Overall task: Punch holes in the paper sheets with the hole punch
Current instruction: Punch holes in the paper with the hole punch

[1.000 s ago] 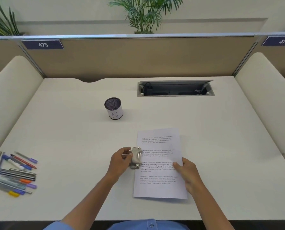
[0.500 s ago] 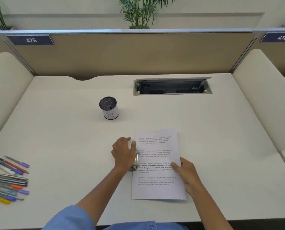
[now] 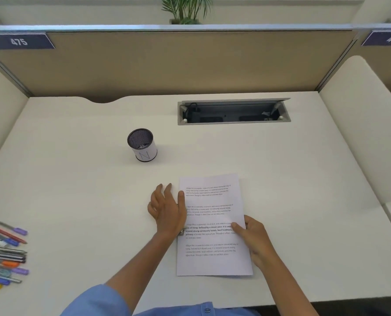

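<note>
shirt: blue shirt (image 3: pixel 112 299) showing at the near edge, sleeve on the left arm.
paper: printed paper (image 3: pixel 212 226) lying flat on the desk (image 3: pixel 76 190), near centre, long side running near to far; whether one sheet or several, can't tell.
right hand: right hand (image 3: pixel 256 240) holding the paper's right edge, thumb lying on top of the sheet, other fingers curling at the edge; fingertips hidden.
left hand: left hand (image 3: pixel 167 210) pressing palm-down at the paper's left edge, fingers straight and spread wide, thumb overlapping the sheet.
punch: punch (image 3: pixel 181 232) sitting at the paper's left edge, under the heel of the left hand; only a small metal corner is showing, the rest is hidden.
pens: pens (image 3: pixel 5 254) lying in a loose row at the left edge of the desk, well apart from the paper; caps purple, blue, orange, yellow.
cup: mesh cup (image 3: pixel 142 144) standing upright, far left of the paper, a letter N on its side.
cable box: cable box (image 3: pixel 233 111) sitting open in the far desk, right of centre.
divider: tan divider (image 3: pixel 190 62) running along the far edge, tags 475 and 476 at its corners.
plant: plant (image 3: pixel 185 9) showing behind the divider.
</note>
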Tool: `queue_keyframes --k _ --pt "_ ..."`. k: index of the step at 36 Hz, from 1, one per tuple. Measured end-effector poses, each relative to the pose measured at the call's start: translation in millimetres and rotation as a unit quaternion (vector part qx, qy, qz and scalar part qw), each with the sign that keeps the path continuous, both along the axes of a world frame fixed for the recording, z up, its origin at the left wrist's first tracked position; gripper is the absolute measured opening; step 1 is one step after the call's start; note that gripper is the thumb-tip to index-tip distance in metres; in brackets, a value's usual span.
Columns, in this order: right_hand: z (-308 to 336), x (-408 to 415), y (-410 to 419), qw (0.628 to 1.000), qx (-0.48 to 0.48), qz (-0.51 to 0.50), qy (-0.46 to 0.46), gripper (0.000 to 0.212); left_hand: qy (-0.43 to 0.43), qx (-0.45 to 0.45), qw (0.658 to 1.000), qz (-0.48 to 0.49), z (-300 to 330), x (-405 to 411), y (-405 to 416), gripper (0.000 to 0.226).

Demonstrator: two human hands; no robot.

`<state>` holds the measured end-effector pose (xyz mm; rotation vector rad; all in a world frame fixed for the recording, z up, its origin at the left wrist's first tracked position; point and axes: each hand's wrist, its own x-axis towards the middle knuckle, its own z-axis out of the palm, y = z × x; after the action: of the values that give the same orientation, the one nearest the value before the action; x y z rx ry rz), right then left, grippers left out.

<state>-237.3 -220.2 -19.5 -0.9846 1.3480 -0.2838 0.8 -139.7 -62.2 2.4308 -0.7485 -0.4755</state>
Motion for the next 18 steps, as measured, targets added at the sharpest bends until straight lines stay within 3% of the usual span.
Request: queue_keyframes --k 9,18 --pt "1.6 3.2 -2.1 1.0 -0.004 0.004 0.027 0.016 -0.016 0.014 1.0 0.014 -19.3 4.2 3.0 0.074" --pt "1.6 13.5 -13.1 0.997 0.0 0.024 0.069 0.018 -0.103 0.044 0.994 0.007 -31.6 6.1 4.5 0.067"
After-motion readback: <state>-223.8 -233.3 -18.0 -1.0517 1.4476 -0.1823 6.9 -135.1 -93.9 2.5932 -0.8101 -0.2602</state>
